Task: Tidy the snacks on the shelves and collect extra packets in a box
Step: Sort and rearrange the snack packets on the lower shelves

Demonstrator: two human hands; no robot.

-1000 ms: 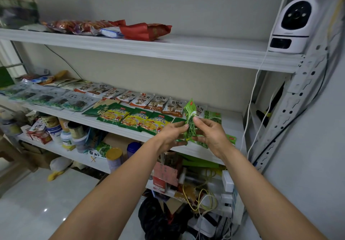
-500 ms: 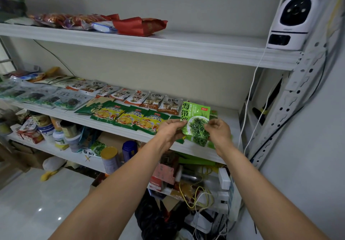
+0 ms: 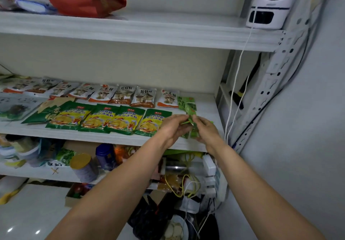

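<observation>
Both hands meet over the right end of the middle shelf. My left hand and my right hand pinch a small stack of green seaweed snack packets between them, held edge-on and tilted above the shelf. To the left lies a row of green-and-yellow packets. Behind it runs a row of white-and-orange mushroom packets along the back wall.
Red and clear bags lie on the top shelf, and a white camera unit stands at its right end with a cable hanging down. Jars and cans crowd the lower shelf. Cables, boxes and a black bag sit below.
The green packets, held face-up half a second ago, are now turned edge-on between both hands. The view has moved closer to the shelf.
</observation>
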